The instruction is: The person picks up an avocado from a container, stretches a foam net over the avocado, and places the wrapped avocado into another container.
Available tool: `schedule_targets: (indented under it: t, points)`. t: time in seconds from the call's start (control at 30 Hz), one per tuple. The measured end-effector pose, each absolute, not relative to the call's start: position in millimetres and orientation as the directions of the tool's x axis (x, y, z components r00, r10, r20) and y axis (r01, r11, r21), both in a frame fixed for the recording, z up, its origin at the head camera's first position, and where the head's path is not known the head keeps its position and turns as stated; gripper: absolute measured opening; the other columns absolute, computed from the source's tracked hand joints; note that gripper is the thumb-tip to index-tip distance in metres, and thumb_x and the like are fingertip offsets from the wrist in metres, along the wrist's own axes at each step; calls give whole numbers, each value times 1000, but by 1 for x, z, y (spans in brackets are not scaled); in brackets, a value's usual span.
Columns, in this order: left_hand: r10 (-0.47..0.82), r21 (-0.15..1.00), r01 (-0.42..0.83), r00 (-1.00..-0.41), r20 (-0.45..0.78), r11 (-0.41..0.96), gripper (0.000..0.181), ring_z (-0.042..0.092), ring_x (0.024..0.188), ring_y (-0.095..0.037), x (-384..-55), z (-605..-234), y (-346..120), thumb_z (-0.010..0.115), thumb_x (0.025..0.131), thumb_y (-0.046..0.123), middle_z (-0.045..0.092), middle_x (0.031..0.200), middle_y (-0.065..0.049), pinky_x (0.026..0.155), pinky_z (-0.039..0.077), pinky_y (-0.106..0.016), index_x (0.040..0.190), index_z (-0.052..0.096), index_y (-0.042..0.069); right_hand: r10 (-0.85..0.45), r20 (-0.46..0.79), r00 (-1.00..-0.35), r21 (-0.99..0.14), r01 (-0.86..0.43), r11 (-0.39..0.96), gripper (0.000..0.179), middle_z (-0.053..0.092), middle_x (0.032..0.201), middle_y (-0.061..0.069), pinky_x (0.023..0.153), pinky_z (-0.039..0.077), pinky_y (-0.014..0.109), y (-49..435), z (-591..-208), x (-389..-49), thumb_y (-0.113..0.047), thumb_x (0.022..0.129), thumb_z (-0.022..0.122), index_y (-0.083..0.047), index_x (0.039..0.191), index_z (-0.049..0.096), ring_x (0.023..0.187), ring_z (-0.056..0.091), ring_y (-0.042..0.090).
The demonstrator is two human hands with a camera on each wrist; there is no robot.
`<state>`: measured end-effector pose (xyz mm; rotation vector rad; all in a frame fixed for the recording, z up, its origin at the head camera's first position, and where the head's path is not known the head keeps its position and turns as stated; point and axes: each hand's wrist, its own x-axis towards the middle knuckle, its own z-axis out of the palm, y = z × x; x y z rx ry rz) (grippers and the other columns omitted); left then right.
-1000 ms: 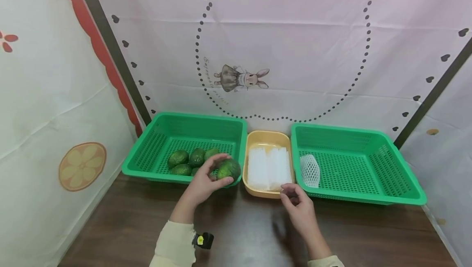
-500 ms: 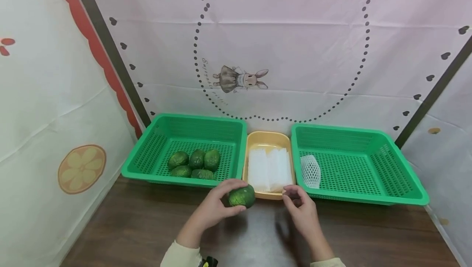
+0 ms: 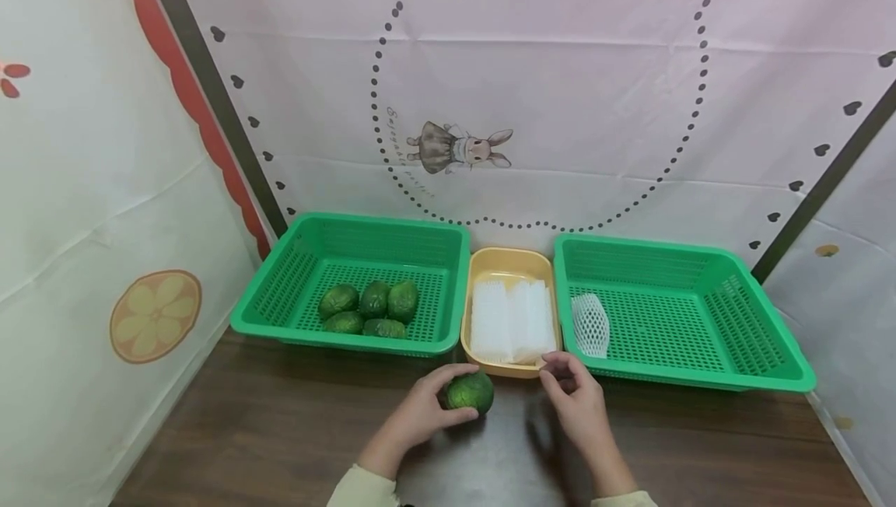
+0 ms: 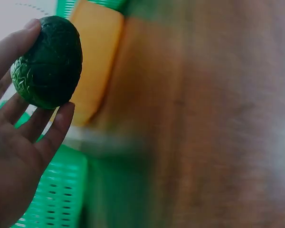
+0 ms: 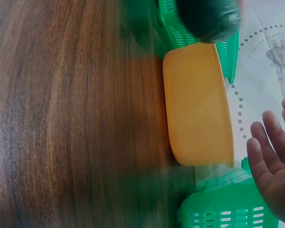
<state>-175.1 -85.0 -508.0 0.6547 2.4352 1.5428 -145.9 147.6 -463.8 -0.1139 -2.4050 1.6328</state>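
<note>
My left hand [image 3: 422,411] grips a dark green, wrinkled avocado [image 3: 471,393] between thumb and fingers, in front of the yellow tray [image 3: 500,369]. In the left wrist view the avocado [image 4: 50,64] shows whole, with fingertips at its far side and underside. My right hand [image 3: 578,404] hovers by the tray's front right corner, its fingers relaxed and slightly bent. Nothing lies between those fingers [image 5: 270,137] in the right wrist view. Flattened white foam net sleeves [image 3: 491,320] lie in two stacks inside the tray.
On the left, a green basket [image 3: 378,222] holds several avocados [image 3: 374,300]. A second green basket [image 3: 651,245] stands on the right, with one white foam net [image 3: 591,326] at its left end. Behind them hangs a printed cloth [image 3: 560,118]; below is a brown wooden table [image 3: 280,421].
My left hand has lifted the avocado out over the left basket's edge and brought it right and toward me, in front of the tray. The right hand has barely moved.
</note>
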Motion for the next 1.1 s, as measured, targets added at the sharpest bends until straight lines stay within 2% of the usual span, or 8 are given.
schedule_targets:
  t: [0.23, 0.4, 0.47, 0.7, 0.93, 1.1]
  points:
    - [461, 841, 255, -887, 8, 476, 57, 47, 115, -29, -176, -519, -81, 75, 78, 30, 49, 131, -7, 87, 43, -45, 129, 53, 18, 199, 142, -970, -926, -59, 374, 16, 61, 89, 10, 69, 45, 24, 139, -443, -138, 1, 87, 62, 2, 102, 60, 79, 53, 11]
    - [460, 815, 255, -888, -15, 520, 56, 46, 117, -30, -175, -519, -78, 76, 77, 28, 48, 132, -7, 88, 43, -46, 128, 54, 20, 195, 154, -969, -928, -74, 364, 18, 61, 91, 6, 70, 45, 24, 147, -469, -147, -7, 87, 64, -3, 104, 61, 81, 53, 10]
    - [463, 811, 260, -886, -14, 523, 56, 46, 116, -31, -175, -519, -77, 77, 77, 26, 48, 131, -7, 87, 43, -46, 127, 54, 19, 193, 155, -969, -926, -74, 369, 19, 61, 92, 4, 71, 45, 24, 150, -479, -150, -11, 87, 65, -6, 105, 61, 82, 53, 10]
    - [469, 801, 269, -883, -16, 535, 54, 45, 118, -30, -174, -520, -76, 77, 77, 21, 49, 130, -5, 89, 42, -46, 126, 55, 19, 200, 151, -968, -925, -67, 375, 19, 61, 92, 4, 71, 44, 23, 150, -480, -151, -12, 88, 65, -6, 105, 61, 82, 53, 9]
    - [471, 804, 259, -881, -30, 535, 58, 44, 116, -31, -173, -520, -76, 79, 74, 19, 47, 131, -9, 86, 43, -46, 126, 54, 19, 198, 175, -964, -923, -91, 375, 18, 61, 90, 4, 70, 45, 24, 151, -482, -151, -10, 87, 65, -6, 104, 62, 80, 53, 10]
    - [470, 808, 232, -881, -63, 542, 60, 42, 119, -35, -172, -520, -78, 80, 73, 20, 45, 134, -12, 86, 42, -49, 127, 53, 21, 198, 142, -970, -926, -60, 372, 18, 61, 91, 6, 71, 45, 24, 149, -475, -149, -7, 87, 64, -3, 105, 61, 81, 53, 11]
